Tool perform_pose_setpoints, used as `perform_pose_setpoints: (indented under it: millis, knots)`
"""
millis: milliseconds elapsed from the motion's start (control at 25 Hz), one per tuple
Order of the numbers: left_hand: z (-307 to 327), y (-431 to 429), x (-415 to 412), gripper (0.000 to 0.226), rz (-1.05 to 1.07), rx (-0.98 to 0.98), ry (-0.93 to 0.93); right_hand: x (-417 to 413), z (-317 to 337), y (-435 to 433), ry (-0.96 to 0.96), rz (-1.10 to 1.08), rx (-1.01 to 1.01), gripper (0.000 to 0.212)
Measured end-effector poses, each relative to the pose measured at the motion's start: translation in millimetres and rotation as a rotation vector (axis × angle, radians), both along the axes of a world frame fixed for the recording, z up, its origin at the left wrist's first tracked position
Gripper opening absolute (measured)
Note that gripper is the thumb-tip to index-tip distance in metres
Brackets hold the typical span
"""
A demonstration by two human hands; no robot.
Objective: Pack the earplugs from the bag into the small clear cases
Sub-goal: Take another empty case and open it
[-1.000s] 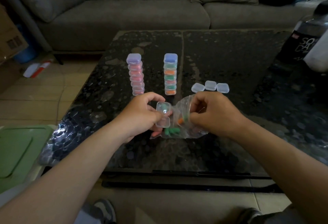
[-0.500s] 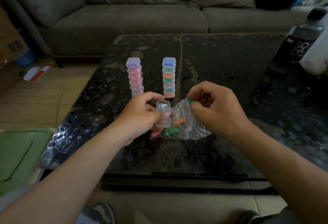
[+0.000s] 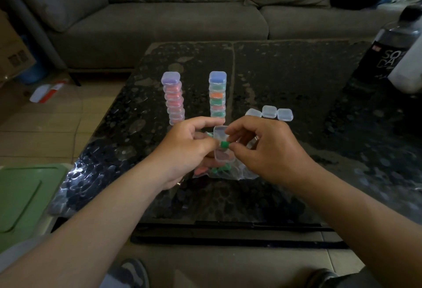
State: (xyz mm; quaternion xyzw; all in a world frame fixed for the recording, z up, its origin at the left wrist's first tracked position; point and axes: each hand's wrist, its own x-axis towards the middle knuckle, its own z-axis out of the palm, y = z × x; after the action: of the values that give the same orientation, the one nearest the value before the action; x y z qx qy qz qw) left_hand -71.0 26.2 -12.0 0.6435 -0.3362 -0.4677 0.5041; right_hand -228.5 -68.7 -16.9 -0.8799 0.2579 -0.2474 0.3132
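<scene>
Filled cases (image 3: 217, 95) are standing stacked on the desk (image 3: 285, 70); three empty cases (image 3: 269, 111) and the bag (image 3: 242, 173) are waiting. The left hand (image 3: 182, 148) is gripping an open case (image 3: 225, 159), the right hand (image 3: 269, 150) pinching a green earplug (image 3: 224, 144) at it.

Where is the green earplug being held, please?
Head view, centre: the right hand pinches the green earplug at the open clear case held by the left hand, above the bag.

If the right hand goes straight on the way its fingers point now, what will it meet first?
Probably the open case in the left hand; the right hand's earplug is almost there, though depth is unclear.
</scene>
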Motion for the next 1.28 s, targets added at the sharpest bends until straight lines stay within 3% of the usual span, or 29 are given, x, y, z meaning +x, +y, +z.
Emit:
perform_pose_setpoints:
  millis: [480, 640, 840, 960, 1080, 1280]
  knots:
    - [0.7, 1.5, 0.2, 0.045, -0.001, -0.016, 0.022, 0.4, 0.9, 5.7, -0.006, 0.037, -0.051, 0.029]
    - [-0.2, 3.7, 1.3, 0.048, -0.001, -0.019, -0.057, 0.6, 1.8, 7.3, 0.028, 0.022, -0.064, 0.029]
    - [1.3, 4.3, 7.0, 0.044, 0.042, 0.034, -0.199, -0.8, 9.5, 3.6, -0.025, -0.276, -0.033, 0.014]
    - [0.4, 4.2, 10.1, 0.044, 0.041, 0.104, -0.239, -4.8, 9.2, -8.5, 0.161, -0.371, 0.092, 0.014]
    - [-2.9, 4.3, 9.6, 0.042, 0.007, 0.135, -0.291, -4.7, 4.7, -12.6, 0.421, -0.248, 0.269, 0.018]
    - [-6.7, 4.1, 9.7, 0.042, 0.007, 0.133, -0.310, 1.3, -5.0, -7.7, 0.444, -0.188, 0.320, 0.020]
